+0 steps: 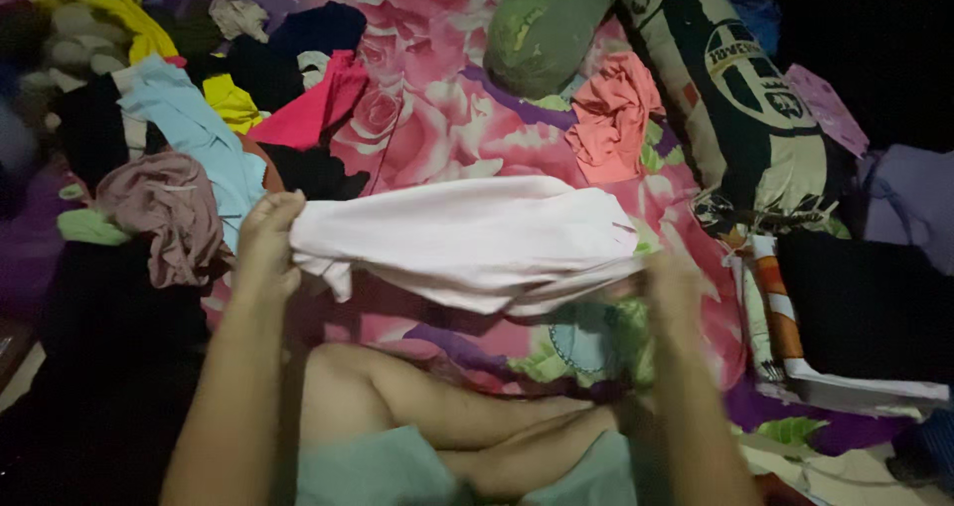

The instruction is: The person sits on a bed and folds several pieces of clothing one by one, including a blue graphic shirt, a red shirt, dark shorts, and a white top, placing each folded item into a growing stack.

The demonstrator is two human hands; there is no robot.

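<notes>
The left hand (266, 243) is clenched on one end of a pale pink cloth (467, 243), stretched above the floral sheet (437, 118). The right hand (668, 285) is blurred (grip unclear, I cannot tell). If that end slips, the cloth likely sags onto the near legs (437, 417) and bunches.

Dim light falls on a rose-printed bedsheet (437, 118) strewn with clothes, a green bolster (547, 24) at its head.
</notes>
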